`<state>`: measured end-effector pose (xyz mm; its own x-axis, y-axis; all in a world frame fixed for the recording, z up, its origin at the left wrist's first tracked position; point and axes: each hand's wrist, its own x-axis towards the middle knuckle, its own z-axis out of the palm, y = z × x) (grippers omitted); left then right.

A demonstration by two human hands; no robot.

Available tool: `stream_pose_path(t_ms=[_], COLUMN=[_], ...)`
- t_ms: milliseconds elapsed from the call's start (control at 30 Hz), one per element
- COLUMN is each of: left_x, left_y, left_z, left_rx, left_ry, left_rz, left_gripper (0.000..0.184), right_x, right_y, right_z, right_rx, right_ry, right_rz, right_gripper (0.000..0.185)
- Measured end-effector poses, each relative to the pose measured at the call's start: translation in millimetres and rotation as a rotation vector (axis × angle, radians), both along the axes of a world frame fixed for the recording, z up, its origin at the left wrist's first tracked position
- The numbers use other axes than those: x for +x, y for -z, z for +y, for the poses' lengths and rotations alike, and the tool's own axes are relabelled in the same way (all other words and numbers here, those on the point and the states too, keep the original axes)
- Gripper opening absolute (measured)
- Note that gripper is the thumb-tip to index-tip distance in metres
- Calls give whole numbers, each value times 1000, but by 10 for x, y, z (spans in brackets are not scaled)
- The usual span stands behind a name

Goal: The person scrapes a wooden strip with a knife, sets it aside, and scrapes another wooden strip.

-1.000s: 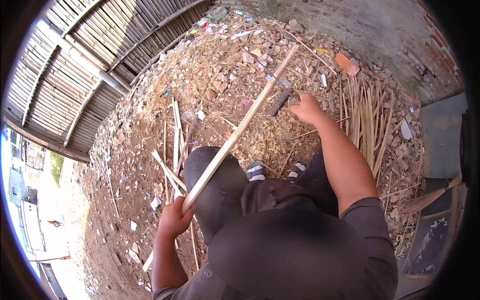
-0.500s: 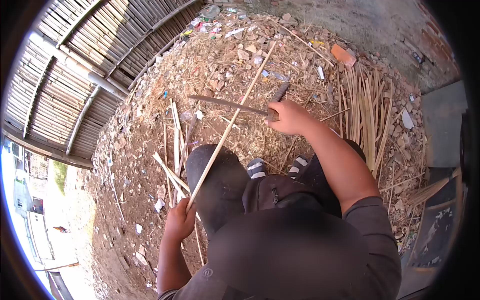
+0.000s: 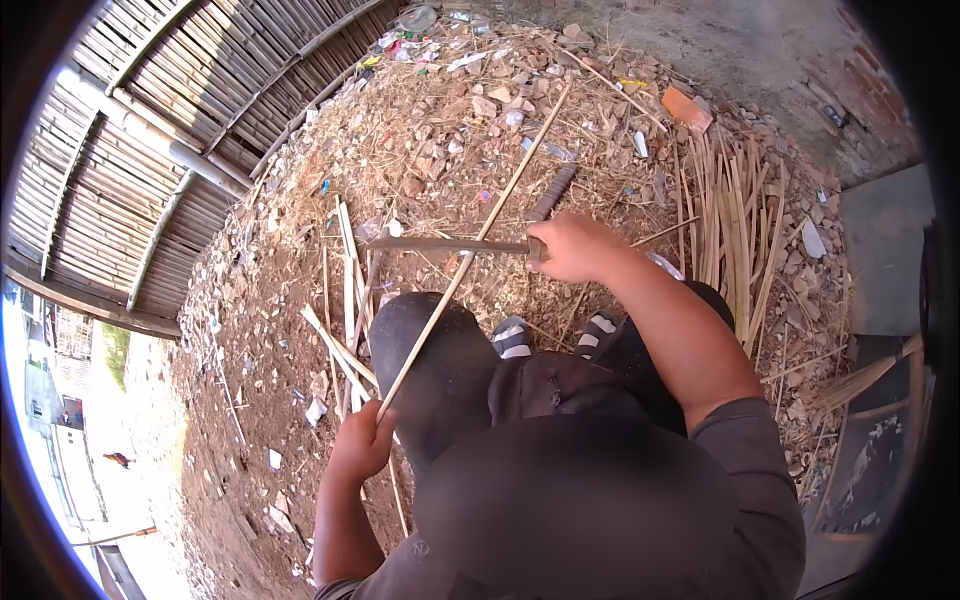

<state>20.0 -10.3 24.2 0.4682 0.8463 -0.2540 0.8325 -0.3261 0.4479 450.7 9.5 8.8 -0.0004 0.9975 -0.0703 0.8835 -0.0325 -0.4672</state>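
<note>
My left hand (image 3: pixel 362 442) is closed around the near end of a long, thin bamboo strip (image 3: pixel 430 325), which slants up and away past my knee. Closed on the handle of a long-bladed knife (image 3: pixel 430 244) is my right hand (image 3: pixel 575 248). The blade points left and crosses the strip about midway along; it appears to touch it. Just beyond my right hand shows a dark ridged rod (image 3: pixel 554 190); whether it joins the knife I cannot tell.
More split strips (image 3: pixel 350 270) lie beside my left knee. A large bundle of strips (image 3: pixel 735 220) rests at the right, near an orange brick (image 3: pixel 686 108). A bamboo fence (image 3: pixel 190 130) stands at left, a wall (image 3: pixel 740 50) behind. Rubble and litter cover the ground.
The knife has moved down along the strip toward me, and its blade has turned closer to level. The strip's far end has shifted slightly right.
</note>
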Motion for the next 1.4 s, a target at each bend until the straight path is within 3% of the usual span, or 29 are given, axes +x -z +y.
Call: stream_pose_path(t_ms=[100,167,233,367,467,500,667,733,767,900,1033,1133,1167,1267,1400], left_x=[34,-12,16,-7,-18,-9,5,12,25,54,50,64,64,69,54], left_y=[75,144,73,57,157,178,126,178,197,88,122,169,169,132,186], left_z=[20,26,46,66,40,45,4,-12,5,8,8,-15,-24,-34,-22], left_rx=[-39,-67,-72,-62,-20,-47,-18,1,-5,-7,24,40,45,65,101], left_ry=[16,14,29,31,27,9,-3,7,8,4,24,21,13,-7,10], left_rz=[-23,10,23,37,8,-5,22,21,22,46,62,57,70,111,120], left_gripper=[31,33,32,32,32,31,29,28,28,26,25,25,25,27,28], right_x=[11,239,321,-8,39,164,47,-100,44,416,-15,125,241,345,-72], right_y=[48,465,380,106,240,393,373,21,187,583,178,448,475,417,103], right_z=[38,163,230,70,129,179,172,51,129,260,79,144,214,223,41], right_rx=[-87,-45,-96,-129,-133,-144,-97,-145,-95,79,-69,10,-70,-71,-97], right_ry=[-83,81,196,-8,-92,-33,-25,-36,-48,201,-45,-18,89,141,-64], right_rz=[17,130,191,43,57,211,58,-68,1,165,-10,156,229,158,-27], right_gripper=[33,32,28,27,28,31,35,38,36,27,31,30,30,29,28])
